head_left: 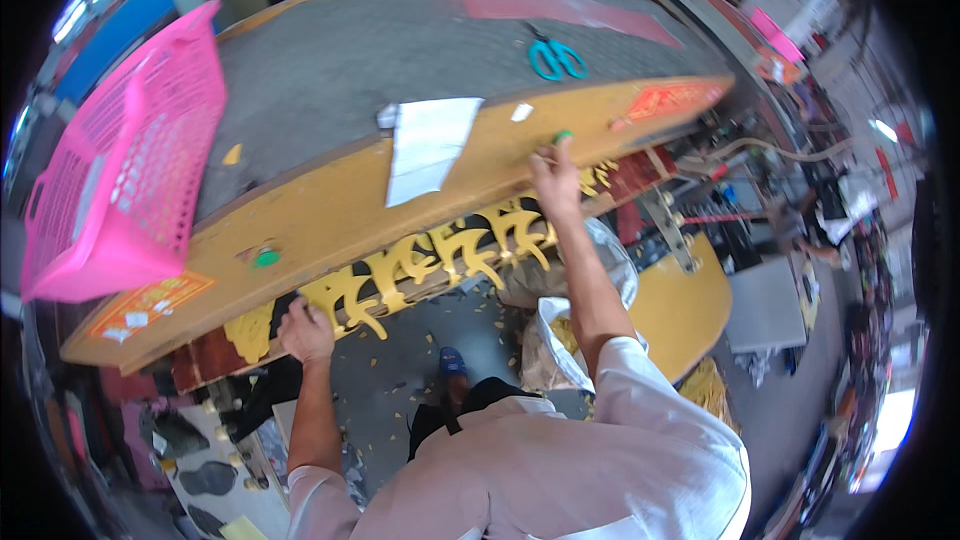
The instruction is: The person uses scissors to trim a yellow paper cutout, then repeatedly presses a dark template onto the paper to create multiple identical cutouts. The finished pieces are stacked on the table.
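Note:
My right hand [557, 180] is raised to the front of a wide tan machine beam [330, 215], its fingers mostly curled and one fingertip at a green button [563, 137]. A second green button [266, 258] sits farther left on the beam. Under the beam lies a yellow sheet [250, 332] with curved, strip-like cut shapes [400, 275] hanging over the near edge. My left hand [306, 333] is at that edge, beside the yellow material, with its fingers curled in. Whatever its fingertips hold is too small or hidden to make out.
On the beam's grey top lie teal-handled scissors [556, 59], a pink strip [560, 8] and a pink plastic basket [130, 160] at left. White paper [430, 150] hangs over its front. A white sack [560, 345] stands below, amid yellow scraps on the floor, near a yellow stool-like panel [685, 310].

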{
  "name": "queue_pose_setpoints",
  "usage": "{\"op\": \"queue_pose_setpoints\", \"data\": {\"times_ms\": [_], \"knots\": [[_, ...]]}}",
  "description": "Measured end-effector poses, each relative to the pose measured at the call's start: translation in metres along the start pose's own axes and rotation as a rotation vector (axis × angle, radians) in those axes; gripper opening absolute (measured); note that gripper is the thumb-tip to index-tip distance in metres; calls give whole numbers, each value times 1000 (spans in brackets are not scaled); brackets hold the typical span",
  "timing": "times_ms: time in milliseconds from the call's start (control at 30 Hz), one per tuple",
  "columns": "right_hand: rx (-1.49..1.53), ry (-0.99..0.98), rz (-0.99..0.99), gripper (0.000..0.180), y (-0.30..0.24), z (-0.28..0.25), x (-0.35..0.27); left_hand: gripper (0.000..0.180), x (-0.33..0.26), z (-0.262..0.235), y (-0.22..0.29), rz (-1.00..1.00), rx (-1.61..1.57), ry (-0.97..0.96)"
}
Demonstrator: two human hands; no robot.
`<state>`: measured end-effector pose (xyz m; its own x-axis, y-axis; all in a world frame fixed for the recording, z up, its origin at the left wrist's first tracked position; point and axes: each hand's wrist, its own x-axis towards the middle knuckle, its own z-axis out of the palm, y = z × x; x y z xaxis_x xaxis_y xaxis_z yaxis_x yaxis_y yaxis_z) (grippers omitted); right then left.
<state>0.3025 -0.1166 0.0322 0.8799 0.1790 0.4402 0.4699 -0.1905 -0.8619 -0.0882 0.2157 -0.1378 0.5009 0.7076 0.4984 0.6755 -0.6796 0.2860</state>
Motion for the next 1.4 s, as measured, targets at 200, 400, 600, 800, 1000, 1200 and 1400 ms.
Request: {"op": "queue_pose_setpoints", "data": {"times_ms": [200, 400, 600, 800, 1000, 1200, 1400], "knots": [[-304, -477, -172, 21, 44, 13, -81, 27, 6, -1, 3, -27, -19, -14], [-439, -367, -434, 17, 72, 30, -106, 26, 5, -2, 5, -21, -35, 22], [-424, -409, -311, 24, 71, 28, -115, 26, -1, -1, 3, -53, -37, -20], [-520, -428, -333, 23, 56, -6, -157, 26, -53, -30, 6, -64, -77, -68], [-488, -393, -187, 29, -3, -42, -188, 10, -111, -90, 22, -284, -712, 144], [-609, -727, -194, 90, -67, 85, -232, 25, -106, -79, 99, -402, -1235, -144], [-810, -660, -230, 83, -70, 94, -316, 35, -108, -36, 148, -349, -1250, 43]]}}
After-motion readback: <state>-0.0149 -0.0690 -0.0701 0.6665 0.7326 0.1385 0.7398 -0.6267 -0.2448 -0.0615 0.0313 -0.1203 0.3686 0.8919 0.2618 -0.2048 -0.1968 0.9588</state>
